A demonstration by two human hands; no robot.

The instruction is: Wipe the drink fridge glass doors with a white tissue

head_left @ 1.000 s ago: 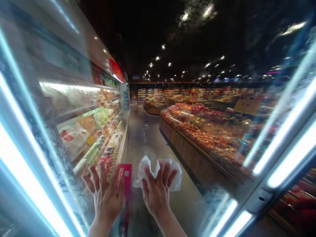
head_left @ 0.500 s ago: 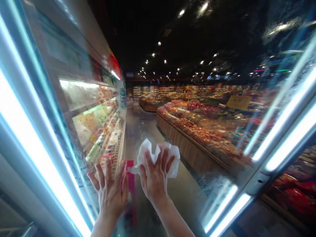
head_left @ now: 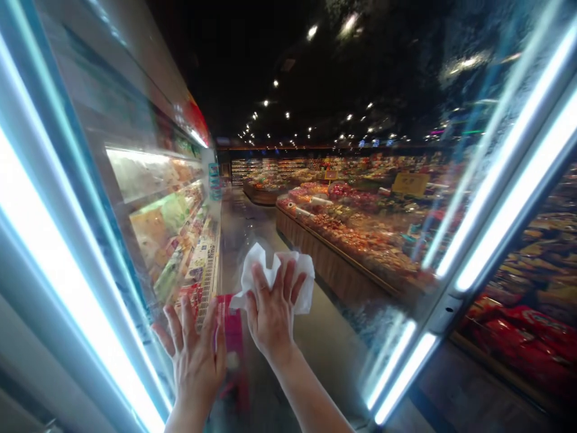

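Note:
My right hand lies palm-down on a white paper wipe, which it presses flat against a transparent glass pane. Its fingers are stretched over the wipe, whose crumpled edges stick out above and to both sides. To the left, my left hand is spread with fingers apart and holds nothing. It appears to rest flat on the same pane, though contact at the palm is hidden. Cloudy patches of moisture show on the glass at the lower right.
Bright light tubes run up the left side, and more tubes line the door frame at right. Beyond the glass are a lit refrigerated shelf, a pink box-like thing, an aisle floor and a wood-sided goods display.
The view has turned slightly, so the aisle, the right door frame and both hands sit further left. My right hand and the wipe are a little higher in the picture; the hand poses look alike.

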